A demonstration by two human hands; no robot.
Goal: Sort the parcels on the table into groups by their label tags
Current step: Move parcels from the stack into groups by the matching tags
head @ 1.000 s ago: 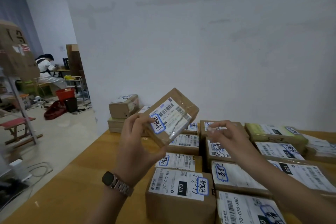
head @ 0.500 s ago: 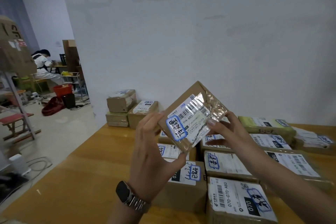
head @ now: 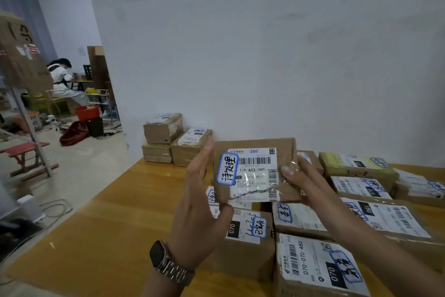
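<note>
Clamping fingers (head: pixel 204 155) on the parcel's (head: pixel 252 176) ends, left hand (head: pixel 199 214) and right hand (head: pixel 304 184) have seemingly levelled its earlier tilt.

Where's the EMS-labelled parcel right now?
Head view, centre: the parcel is held up, label facing the camera, between the left hand at its left edge and the right hand at its right, above the boxes on the table.
</note>
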